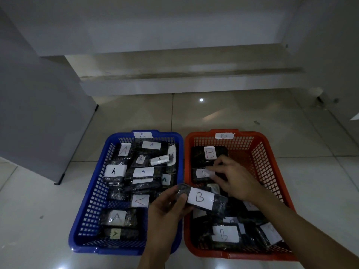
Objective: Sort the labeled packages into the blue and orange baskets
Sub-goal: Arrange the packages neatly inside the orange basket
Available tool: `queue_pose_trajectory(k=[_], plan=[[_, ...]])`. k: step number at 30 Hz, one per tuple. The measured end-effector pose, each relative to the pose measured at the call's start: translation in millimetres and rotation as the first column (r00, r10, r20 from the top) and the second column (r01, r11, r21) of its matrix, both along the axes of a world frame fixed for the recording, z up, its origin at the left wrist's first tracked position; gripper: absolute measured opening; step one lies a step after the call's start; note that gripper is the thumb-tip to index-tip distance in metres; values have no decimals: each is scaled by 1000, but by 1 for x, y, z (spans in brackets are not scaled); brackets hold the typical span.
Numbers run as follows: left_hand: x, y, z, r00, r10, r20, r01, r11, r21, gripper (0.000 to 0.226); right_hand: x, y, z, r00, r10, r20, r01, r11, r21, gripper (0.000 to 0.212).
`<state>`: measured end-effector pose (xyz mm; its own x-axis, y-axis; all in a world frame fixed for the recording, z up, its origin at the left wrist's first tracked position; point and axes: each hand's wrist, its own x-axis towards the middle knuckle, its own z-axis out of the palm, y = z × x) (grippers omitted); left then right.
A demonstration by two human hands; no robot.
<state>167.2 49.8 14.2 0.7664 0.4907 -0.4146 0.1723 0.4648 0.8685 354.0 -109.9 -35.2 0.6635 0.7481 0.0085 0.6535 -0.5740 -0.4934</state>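
A: Nearest first. What's each hand doing?

B: The left hand (167, 208) grips 1 end of a dark packet (202, 198), thumb curled over it, with its white "B" label facing up. The packet sits across the seam where the 2 baskets meet, its far end already over the orange basket (272, 152). I'd say it's turned up so the letter can be read before it goes in.

A: And the right?

B: The right hand (233, 181) reaches deeper into the orange basket, fingers bent onto a small B packet (204, 174) lying there. Whether it's pinching that packet or only nudging it, I cannot tell. My guess is it's making room.

A: What are the packets like?

B: Flat dark rectangles in glossy, crinkled plastic, each with a white paper label and a handwritten letter. They look light and a bit slippery.

A: The baskets?

B: Both are rigid plastic with lattice walls and rounded corners, side by side and touching on the shiny tiled floor (233, 113). The blue basket (93, 191) is crowded with "A" packets. The orange 1 has "B" packets near and on its left, with bare space far right. A paper tag marks each far rim.

A: Beyond them?

B: A pale step (174, 78) and wall, dimly lit.
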Motion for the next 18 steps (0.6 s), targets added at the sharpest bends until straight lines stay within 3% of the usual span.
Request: queue_pose_trajectory(k=[2,3,5,7,9,13,15,18], plan=[[7,0,6,999,-15,31,14,998,60,21,-6,-6,31,926,-88,-367,156,975,160,26],[12,0,9,999,-33,38,29,994,105,22,-10,-10,47,818,-44,-573,185,964,190,24],[29,1,11,997,-77,30,69,977,202,24,-19,-14,67,621,60,-781,133,974,181,25],[46,2,6,997,-76,-3,75,963,260,23,-25,-15,67,561,34,-827,159,976,148,24],[61,7,-2,997,-8,-74,34,933,358,20,-24,-13,59,529,-103,-843,358,927,112,16],[67,13,-10,969,-4,-249,169,745,646,32,-3,7,41,370,-251,-894,634,772,46,16],[71,16,-13,951,-40,-307,248,692,678,35,6,27,35,331,-272,-904,664,747,18,20],[74,22,-11,938,-85,-336,295,707,643,39,11,48,27,361,-306,-881,656,755,6,19]])
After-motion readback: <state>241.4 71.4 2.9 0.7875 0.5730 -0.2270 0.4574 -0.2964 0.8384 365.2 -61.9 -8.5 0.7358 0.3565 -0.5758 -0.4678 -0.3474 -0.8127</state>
